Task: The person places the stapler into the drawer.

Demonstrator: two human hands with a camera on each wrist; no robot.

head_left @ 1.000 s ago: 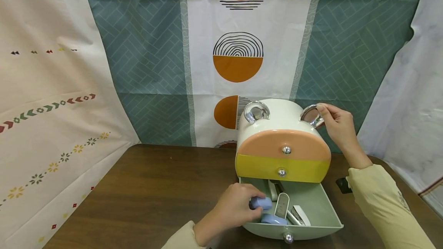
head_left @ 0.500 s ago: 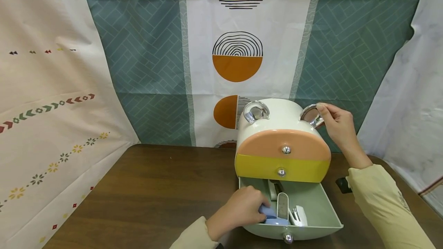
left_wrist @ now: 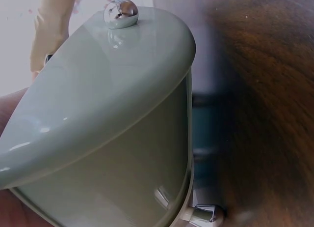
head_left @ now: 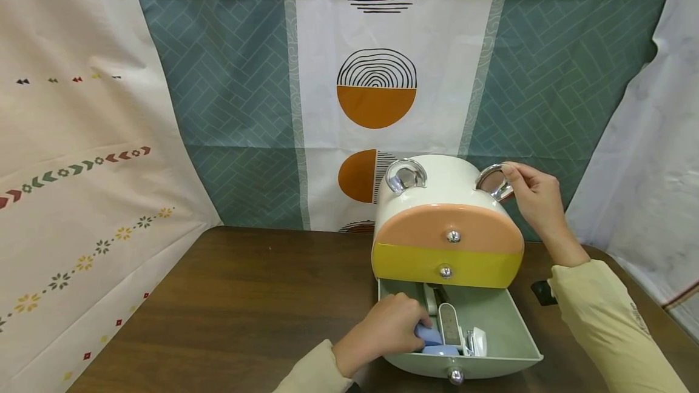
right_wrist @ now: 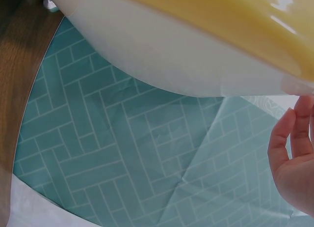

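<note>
My left hand (head_left: 395,323) reaches over the left side of the pulled-out pale green drawer (head_left: 505,326). Its fingers hold a small blue block-like piece (head_left: 428,335); the fingers hide part of it. Just below lies a second blue piece (head_left: 441,350). To the right are a rounded white-framed piece with a grey face (head_left: 450,323) and a small white-and-metal piece (head_left: 477,342). Up at the cabinet's top, my right hand (head_left: 537,199) pinches the right silver ear-shaped ring (head_left: 494,182). The left wrist view shows only the drawer's outside and silver knob (left_wrist: 121,14).
The rounded cabinet (head_left: 448,184) has a white body, with an orange drawer (head_left: 415,226) and a yellow drawer (head_left: 404,265) closed above the green one. Another silver ring (head_left: 406,176) stands at its top left. Brown wooden table (head_left: 262,296) extends left; patterned cloths (head_left: 235,90) hang behind.
My left hand has moved right and slightly down inside the drawer with the blue piece. The white-framed and white-and-metal pieces have shifted a little. My right hand keeps its hold on the ring.
</note>
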